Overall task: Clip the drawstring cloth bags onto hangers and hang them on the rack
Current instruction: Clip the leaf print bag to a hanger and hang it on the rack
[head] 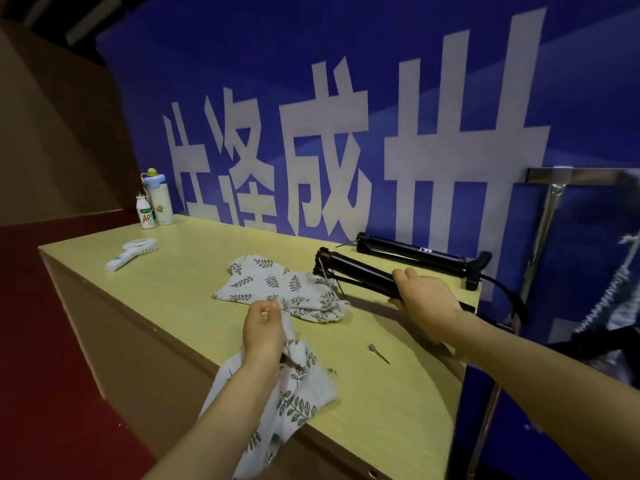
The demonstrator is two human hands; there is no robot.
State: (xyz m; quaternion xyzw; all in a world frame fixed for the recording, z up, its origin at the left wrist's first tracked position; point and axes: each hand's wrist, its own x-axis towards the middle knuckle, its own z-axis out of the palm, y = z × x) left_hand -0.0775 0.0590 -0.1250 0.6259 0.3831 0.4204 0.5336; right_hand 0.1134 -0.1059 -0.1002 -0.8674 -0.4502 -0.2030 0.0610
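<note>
Your left hand (263, 327), lower centre, pinches one leaf-print bag (298, 400) at its top edge. The second bag (273, 284) lies on the table (398, 410), mid-frame. Your right hand (426, 296) wraps a black tube (360, 271). I judge no bag is clipped yet. Next you need a hanger's clip at that pinched edge.

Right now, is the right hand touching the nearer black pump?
Touching. The head view shows the right hand gripping the nearer black pump, thumb over it, fingers curled beneath.
</note>
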